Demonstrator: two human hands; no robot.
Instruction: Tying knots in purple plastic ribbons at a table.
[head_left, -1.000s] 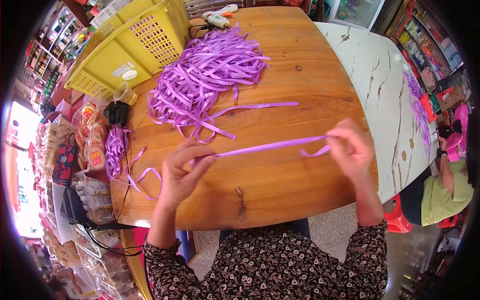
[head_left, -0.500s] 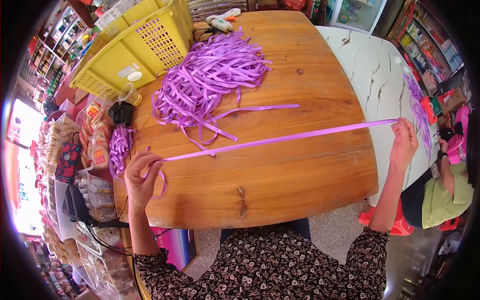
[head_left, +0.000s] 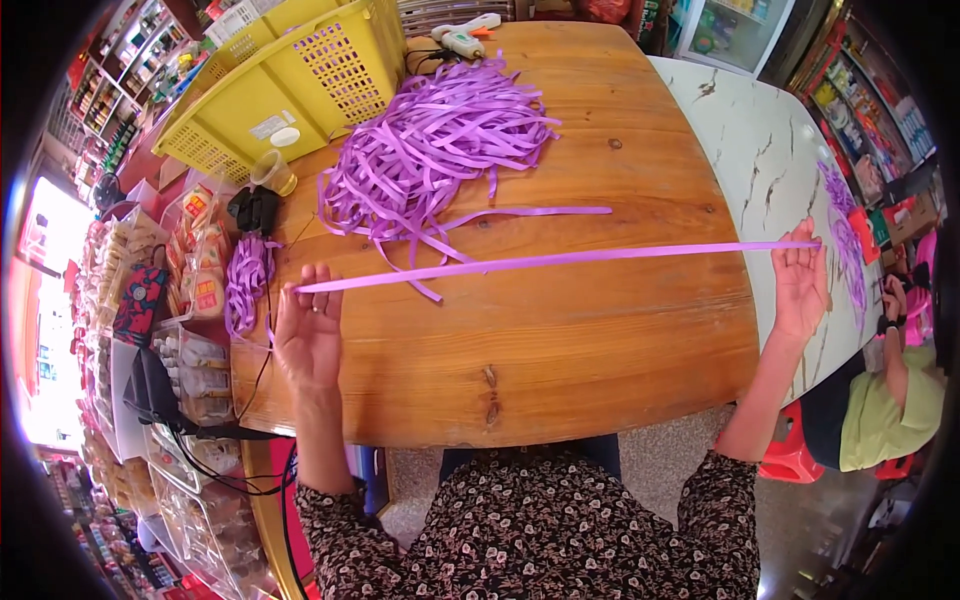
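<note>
A long purple ribbon [head_left: 560, 259] is stretched almost straight across the wooden table [head_left: 600, 350], above its surface. My left hand [head_left: 308, 340] grips its left part near the table's left side, the palm turned up and the ribbon running across the fingers. Over the white marble-patterned table [head_left: 755, 180], my right hand [head_left: 800, 290] holds the other end at the fingertips, its palm showing too. Beyond the taut strip lies a big tangled heap of purple ribbons [head_left: 440, 140], with a few loose ends trailing toward me.
A yellow plastic basket [head_left: 290, 100] stands at the back left, with a plastic cup [head_left: 273, 175] beside it. A glue gun [head_left: 462, 42] lies behind the heap. Packaged goods [head_left: 195, 255] crowd the left edge. At the right sits another person in a green top [head_left: 890, 420].
Both hands have turned so the palms show more. My left hand has moved slightly right, and the ribbon now runs more level. The loose tail below my left hand is mostly out of sight.
</note>
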